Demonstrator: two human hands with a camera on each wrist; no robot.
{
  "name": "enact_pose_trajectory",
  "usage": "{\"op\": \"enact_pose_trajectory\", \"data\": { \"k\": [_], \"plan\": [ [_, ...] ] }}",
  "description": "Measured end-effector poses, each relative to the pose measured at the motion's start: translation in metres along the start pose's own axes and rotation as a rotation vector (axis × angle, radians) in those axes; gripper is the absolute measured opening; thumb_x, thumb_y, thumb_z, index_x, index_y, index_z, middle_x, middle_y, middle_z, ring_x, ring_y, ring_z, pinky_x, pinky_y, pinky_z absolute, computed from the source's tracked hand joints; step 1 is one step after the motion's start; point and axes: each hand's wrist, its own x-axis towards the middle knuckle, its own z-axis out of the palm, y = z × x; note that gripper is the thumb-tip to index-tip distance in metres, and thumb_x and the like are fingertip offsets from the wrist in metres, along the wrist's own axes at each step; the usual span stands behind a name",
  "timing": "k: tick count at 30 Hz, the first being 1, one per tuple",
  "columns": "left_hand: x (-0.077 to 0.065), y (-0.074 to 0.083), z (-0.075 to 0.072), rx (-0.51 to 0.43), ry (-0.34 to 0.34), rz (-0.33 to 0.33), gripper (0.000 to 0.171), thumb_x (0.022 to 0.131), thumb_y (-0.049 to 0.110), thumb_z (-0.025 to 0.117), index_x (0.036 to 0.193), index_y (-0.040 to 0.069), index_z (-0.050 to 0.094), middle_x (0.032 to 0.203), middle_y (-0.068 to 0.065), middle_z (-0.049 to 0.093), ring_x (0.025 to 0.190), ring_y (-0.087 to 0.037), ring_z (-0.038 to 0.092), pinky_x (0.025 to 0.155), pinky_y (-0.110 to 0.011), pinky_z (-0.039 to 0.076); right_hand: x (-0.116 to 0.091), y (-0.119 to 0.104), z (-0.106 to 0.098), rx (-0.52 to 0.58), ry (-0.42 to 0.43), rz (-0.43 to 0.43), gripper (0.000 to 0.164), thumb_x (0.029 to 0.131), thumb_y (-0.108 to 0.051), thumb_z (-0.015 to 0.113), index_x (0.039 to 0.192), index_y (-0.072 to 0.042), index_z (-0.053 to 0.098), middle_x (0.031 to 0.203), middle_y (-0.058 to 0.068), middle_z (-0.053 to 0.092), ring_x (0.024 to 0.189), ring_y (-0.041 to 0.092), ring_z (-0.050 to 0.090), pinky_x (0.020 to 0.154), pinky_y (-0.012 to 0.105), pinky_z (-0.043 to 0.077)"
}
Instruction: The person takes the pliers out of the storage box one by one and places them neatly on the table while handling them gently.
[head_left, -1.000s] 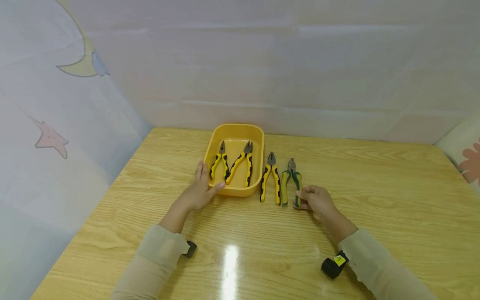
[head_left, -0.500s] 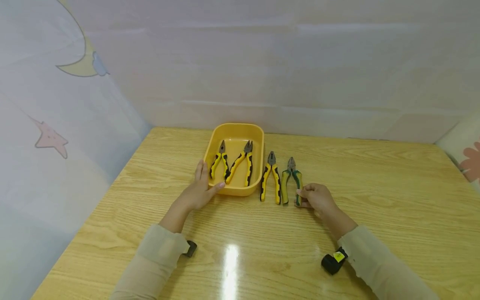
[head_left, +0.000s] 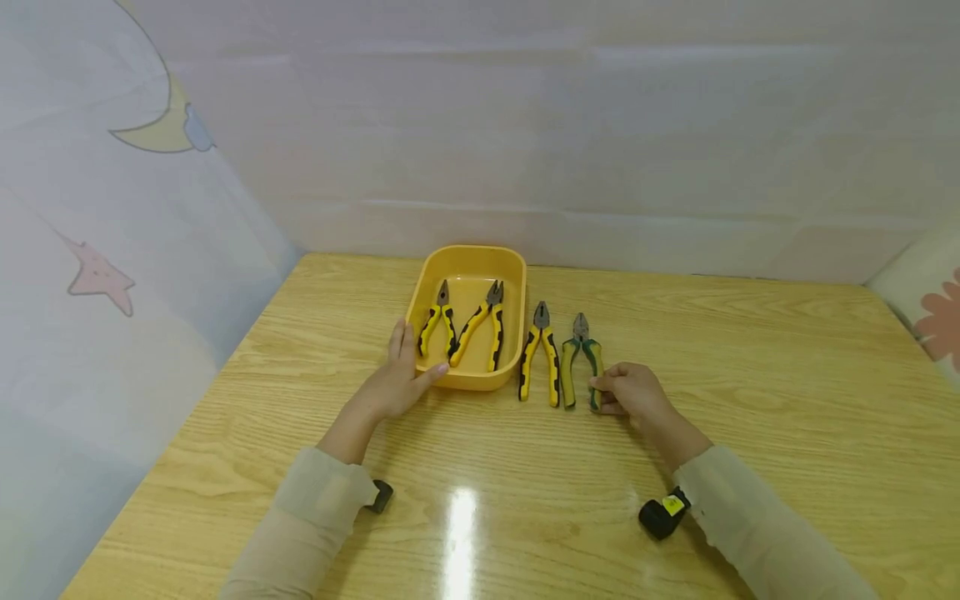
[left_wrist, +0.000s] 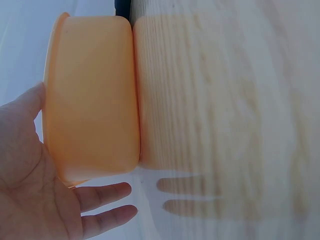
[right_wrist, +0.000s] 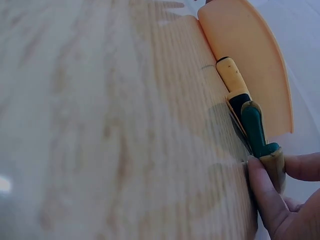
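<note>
My left hand (head_left: 390, 387) rests against the near left corner of a yellow plastic bin (head_left: 480, 382), fingers straight, thumb across the rim. In the left wrist view, the thumb touches the bin's rim (left_wrist: 46, 90) and two fingers extend below its wall. My right hand (head_left: 636, 393) pinches the right handle of the green-and-yellow pliers (head_left: 594, 354), which lie on the table with handles spread. From the right wrist, thumb and finger show on either side of the green handle (right_wrist: 255, 130). Just left of them lie yellow-and-black pliers (head_left: 542, 317), close beside the bin.
Inside the bin lie smaller yellow-and-black pliers (head_left: 426, 333) and larger ones (head_left: 497, 337), jaws pointing away. The wooden table (head_left: 750, 358) ends at a pale fabric backdrop (head_left: 637, 158). Black devices sit at both wrists, the right one (head_left: 662, 518) with a yellow label.
</note>
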Motion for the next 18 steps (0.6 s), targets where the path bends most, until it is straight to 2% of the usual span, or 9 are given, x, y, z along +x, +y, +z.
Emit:
{"op": "enact_pose_trajectory", "data": {
  "k": [7,18],
  "plan": [
    [-0.0002,-0.0003,-0.0008,-0.012,-0.001,-0.003,0.089,0.084,0.058,0.032,0.135,0.004,-0.017,0.137,-0.005,-0.029,0.118,-0.041,0.027,0.089,-0.048,0.033,0.0025,-0.0017,0.0004,-0.052,0.001,-0.001,0.021,0.085,-0.008,0.052,0.095,0.009,0.047,0.078,0.008,0.049,0.063,0.013,0.049,0.06,0.027,0.049],
    [-0.0004,-0.0002,-0.0003,-0.01,0.003,0.0,0.09,0.082,0.061,0.031,0.135,0.004,-0.016,0.137,-0.005,-0.029,0.119,-0.041,0.026,0.09,-0.048,0.032,0.0015,-0.0023,0.0032,-0.086,0.026,-0.016,0.019,0.083,-0.005,0.054,0.092,0.012,0.049,0.076,0.008,0.052,0.058,0.014,0.052,0.058,0.027,0.049]
  ]
}}
